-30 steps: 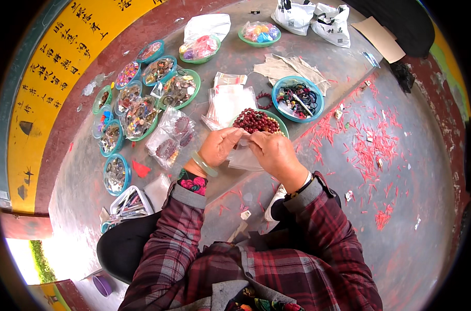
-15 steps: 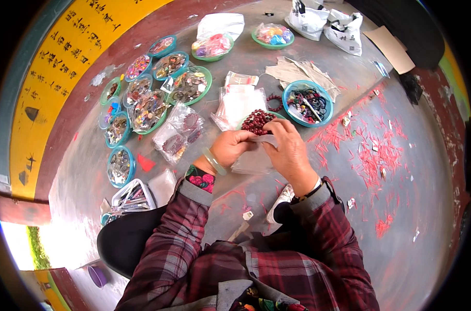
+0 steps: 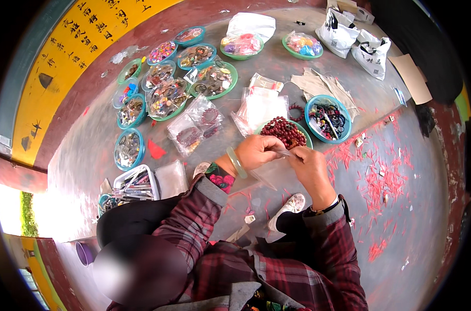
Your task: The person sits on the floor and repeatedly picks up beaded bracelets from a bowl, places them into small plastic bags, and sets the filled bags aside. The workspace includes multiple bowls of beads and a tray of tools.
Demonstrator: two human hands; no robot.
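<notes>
My left hand (image 3: pixel 257 152), with a pale bangle (image 3: pixel 236 163) on its wrist, pinches the upper edge of a clear plastic bag (image 3: pixel 270 173). Close beside it, my right hand (image 3: pixel 314 168) grips the same edge between thumb and fingers. Below my fingers the thin bag hangs down; whether it has anything inside I cannot tell. Just beyond both hands, dark red beaded bracelets (image 3: pixel 282 129) are heaped in a green bowl (image 3: pixel 309 140), partly covered by my hands.
Clear bags (image 3: pixel 264 106) lie behind the beads, near a blue basin of dark cords (image 3: pixel 328 119). Several bowls of packaged trinkets (image 3: pixel 165 98) stand at the left, above a white basket of pens (image 3: pixel 155 189). Red scraps (image 3: pixel 383 179) litter the floor at the right.
My right hand has come down from over the beads and now pinches the bag's edge beside my left. More of the bead heap shows. The whole view has shifted.
</notes>
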